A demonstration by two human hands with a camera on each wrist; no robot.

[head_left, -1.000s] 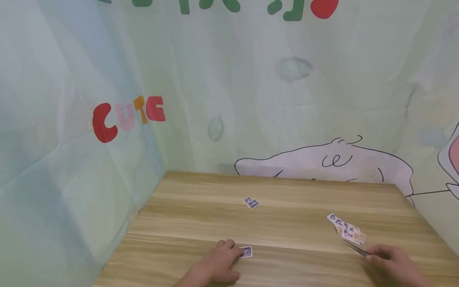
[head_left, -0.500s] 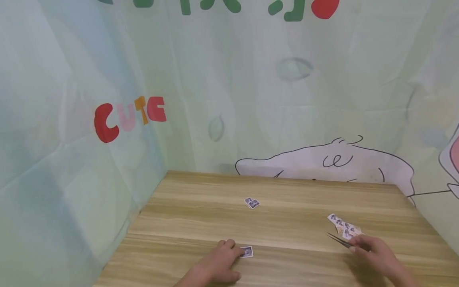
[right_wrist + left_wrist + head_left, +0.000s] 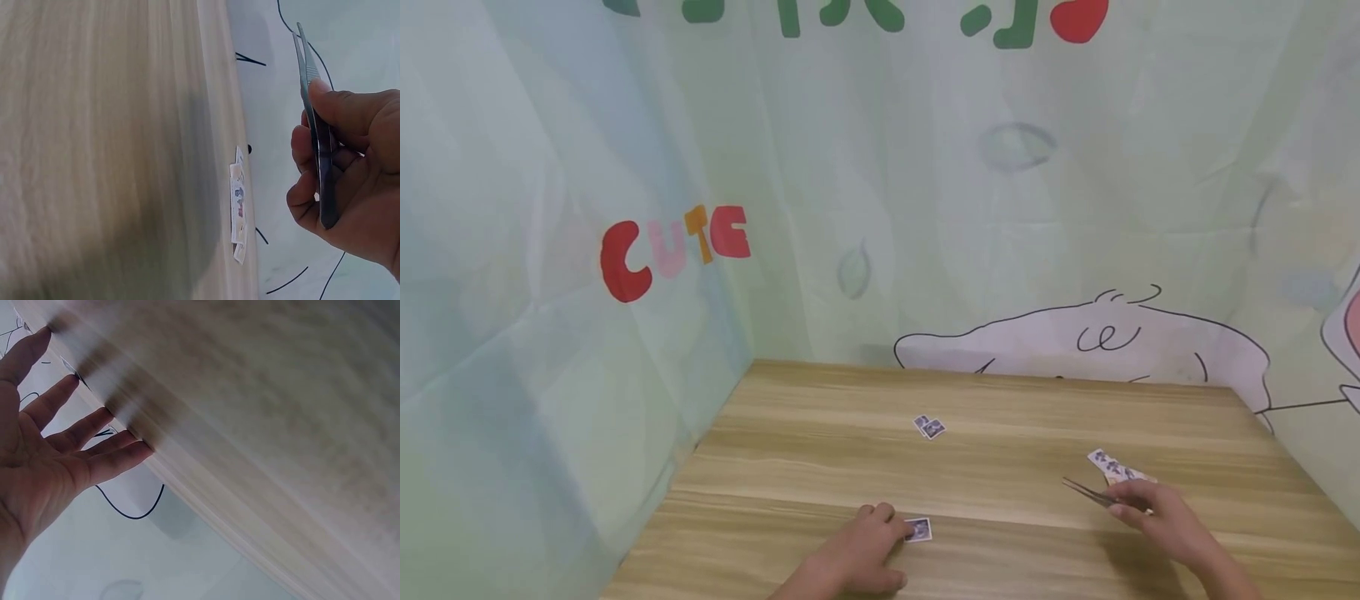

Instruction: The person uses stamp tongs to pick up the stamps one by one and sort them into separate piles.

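My left hand (image 3: 861, 552) rests on the table with its fingers spread, and one fingertip presses the left side of a small purple stamp (image 3: 921, 530). In the left wrist view the fingers (image 3: 94, 430) of this hand reach down to the wood, nearly straight. My right hand (image 3: 1163, 518) is raised above the table at right and grips metal tweezers (image 3: 317, 125) between thumb and fingers. The tweezer tips point left in the head view, slightly apart, with nothing between them. Partly behind this hand lies a cluster of overlapping stamps (image 3: 1108, 465).
Two overlapping purple stamps (image 3: 931, 428) lie farther back on the wooden table (image 3: 820, 450). A printed cloth backdrop (image 3: 880, 167) rises behind the table and along its left side.
My right hand has moved left with the tweezers, now covering part of the stamp cluster. The left hand and its stamp have stayed in place.
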